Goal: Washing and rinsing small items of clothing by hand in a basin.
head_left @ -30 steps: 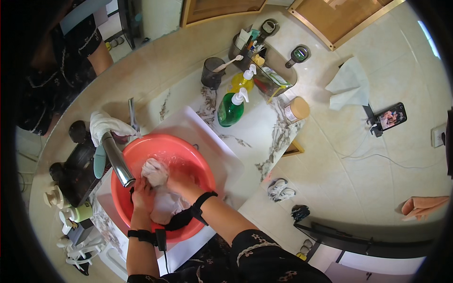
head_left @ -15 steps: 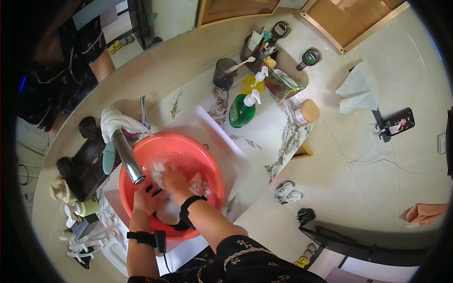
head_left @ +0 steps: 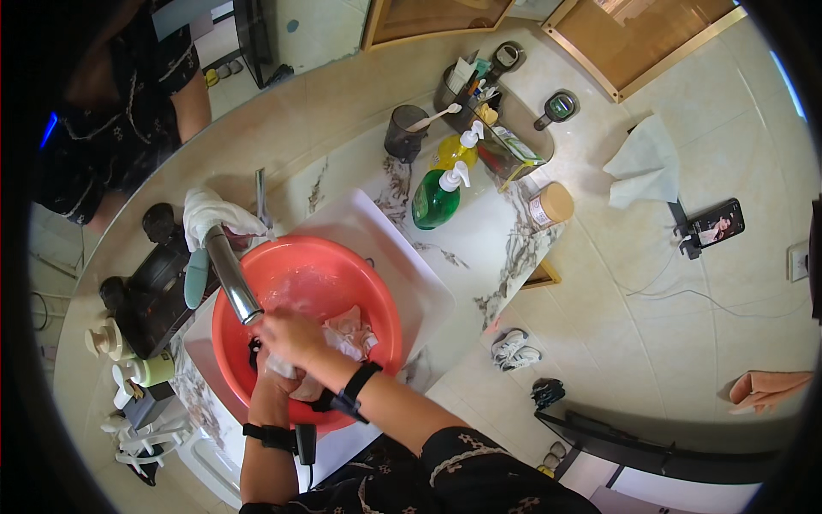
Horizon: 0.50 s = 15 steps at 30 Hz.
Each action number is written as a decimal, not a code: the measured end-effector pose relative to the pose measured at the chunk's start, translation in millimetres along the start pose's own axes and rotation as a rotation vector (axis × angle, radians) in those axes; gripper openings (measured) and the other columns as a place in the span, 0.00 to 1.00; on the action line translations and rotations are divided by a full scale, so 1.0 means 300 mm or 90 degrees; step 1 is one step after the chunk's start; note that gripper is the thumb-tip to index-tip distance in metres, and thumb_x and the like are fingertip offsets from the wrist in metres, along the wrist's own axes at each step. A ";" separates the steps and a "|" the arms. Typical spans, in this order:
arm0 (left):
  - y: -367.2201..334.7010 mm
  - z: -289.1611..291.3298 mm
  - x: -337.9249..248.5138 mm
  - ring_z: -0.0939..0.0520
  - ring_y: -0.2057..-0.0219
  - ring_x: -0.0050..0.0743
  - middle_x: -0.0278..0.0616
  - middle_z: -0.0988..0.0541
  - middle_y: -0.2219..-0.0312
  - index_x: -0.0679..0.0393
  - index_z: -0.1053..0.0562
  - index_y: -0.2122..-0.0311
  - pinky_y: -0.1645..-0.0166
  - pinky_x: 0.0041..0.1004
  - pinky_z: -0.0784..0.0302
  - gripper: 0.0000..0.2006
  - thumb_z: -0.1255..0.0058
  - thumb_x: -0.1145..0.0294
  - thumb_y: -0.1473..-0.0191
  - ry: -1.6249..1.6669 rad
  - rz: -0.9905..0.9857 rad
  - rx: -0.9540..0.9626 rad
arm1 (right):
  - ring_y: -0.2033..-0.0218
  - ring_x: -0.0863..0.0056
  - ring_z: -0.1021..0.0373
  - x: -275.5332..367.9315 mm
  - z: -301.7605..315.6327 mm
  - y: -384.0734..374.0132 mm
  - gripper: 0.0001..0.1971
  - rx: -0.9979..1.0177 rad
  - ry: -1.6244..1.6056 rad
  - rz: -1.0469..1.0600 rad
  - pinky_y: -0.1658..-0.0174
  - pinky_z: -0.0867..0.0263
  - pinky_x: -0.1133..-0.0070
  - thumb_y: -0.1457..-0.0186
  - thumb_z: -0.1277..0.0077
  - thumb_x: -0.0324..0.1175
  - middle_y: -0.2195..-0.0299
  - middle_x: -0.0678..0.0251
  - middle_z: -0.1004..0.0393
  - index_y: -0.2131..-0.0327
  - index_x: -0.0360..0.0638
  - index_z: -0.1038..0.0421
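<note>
A coral-red basin [head_left: 393,319] sits in the white sink below the chrome faucet [head_left: 234,278]. Inside it, my left hand [head_left: 272,380] is closed on a wet white cloth [head_left: 283,367]. My right hand [head_left: 295,337], slightly blurred, is curled over the same cloth, just beyond the left. Another bunched white cloth [head_left: 348,332] rests at the basin's right side. Dark fabric [head_left: 322,401] shows near the basin's front edge, and the water looks cloudy with suds. Much of the held cloth is hidden by my fingers.
On the marbled counter stand a green pump bottle [head_left: 436,202], a yellow pump bottle [head_left: 454,152], a dark cup with a toothbrush [head_left: 405,135] and a lidded jar [head_left: 551,206]. A white towel [head_left: 218,216] drapes over the faucet's base. A phone [head_left: 717,223] is mounted at the right.
My right hand has drawn back from the basin's middle toward my left hand, bringing the white cloth with it. The two hands now meet at the basin's near left.
</note>
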<state>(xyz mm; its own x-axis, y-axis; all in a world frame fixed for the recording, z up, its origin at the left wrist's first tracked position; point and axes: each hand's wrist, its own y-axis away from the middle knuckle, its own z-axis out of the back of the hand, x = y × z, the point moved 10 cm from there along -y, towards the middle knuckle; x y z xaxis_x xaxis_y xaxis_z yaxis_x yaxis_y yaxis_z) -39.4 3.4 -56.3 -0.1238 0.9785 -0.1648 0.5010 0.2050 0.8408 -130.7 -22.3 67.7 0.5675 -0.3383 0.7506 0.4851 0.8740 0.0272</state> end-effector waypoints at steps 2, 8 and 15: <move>0.050 -0.084 -0.010 0.25 0.84 0.28 0.32 0.24 0.80 0.47 0.29 0.67 0.83 0.28 0.28 0.17 0.67 0.49 0.44 -0.079 -0.019 0.018 | 0.70 0.58 0.30 -0.149 0.063 -0.042 0.17 -0.073 0.027 -0.039 0.66 0.34 0.66 0.48 0.57 0.46 0.72 0.59 0.27 0.71 0.41 0.31; -0.011 0.009 -0.045 0.30 0.53 0.51 0.48 0.37 0.48 0.51 0.42 0.44 0.49 0.47 0.34 0.25 0.63 0.52 0.45 -0.044 -0.050 0.005 | 0.55 0.57 0.36 -0.378 0.128 0.020 0.21 -0.244 0.119 -0.171 0.53 0.41 0.62 0.49 0.56 0.46 0.56 0.58 0.34 0.51 0.50 0.38; 0.041 -0.049 -0.030 0.44 0.45 0.64 0.55 0.50 0.42 0.42 0.59 0.38 0.42 0.52 0.47 0.33 0.62 0.53 0.46 -0.054 -0.036 0.040 | 0.54 0.62 0.37 -0.389 0.003 0.039 0.19 0.027 0.145 -0.265 0.53 0.43 0.55 0.51 0.55 0.43 0.54 0.60 0.36 0.53 0.56 0.32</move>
<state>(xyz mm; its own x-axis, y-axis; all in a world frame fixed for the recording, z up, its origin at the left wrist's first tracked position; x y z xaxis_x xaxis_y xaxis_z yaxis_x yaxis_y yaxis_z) -44.8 -3.3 -36.9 -0.0813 0.9632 -0.2563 0.5484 0.2579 0.7954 -191.9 27.8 -19.1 0.4647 -0.7263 0.5065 0.6773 0.6600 0.3251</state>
